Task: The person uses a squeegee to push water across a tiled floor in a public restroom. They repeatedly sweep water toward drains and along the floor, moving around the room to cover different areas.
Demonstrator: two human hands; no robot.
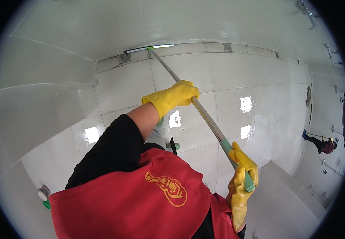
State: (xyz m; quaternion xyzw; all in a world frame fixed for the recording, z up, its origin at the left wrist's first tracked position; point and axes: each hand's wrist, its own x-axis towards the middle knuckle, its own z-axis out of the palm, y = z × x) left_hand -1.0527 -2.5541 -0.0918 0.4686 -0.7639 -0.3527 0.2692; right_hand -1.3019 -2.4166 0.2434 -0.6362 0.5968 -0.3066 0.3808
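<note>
Both my hands wear yellow rubber gloves and hold a long-handled floor squeegee. My left hand [184, 93] is closed around the middle of its metal pole [207, 116]. Lower down, my right hand [242, 173] wraps the green grip [229, 151] at the pole's near end. The pole slants away to the upper left. Its long, thin squeegee head [150, 48], with a bright green centre joint, lies along the foot of the tiled wall [172, 27], beside a square floor drain [125, 58]. Whether the blade touches the wall I cannot tell.
Wet, shiny floor tiles [184, 70] reflect the lights. A second drain [227, 47] sits further along the wall. At the far right stands a person [322, 145] with a pole. Wall fittings [329, 53] line the right. A tiled ledge [286, 185] is at lower right.
</note>
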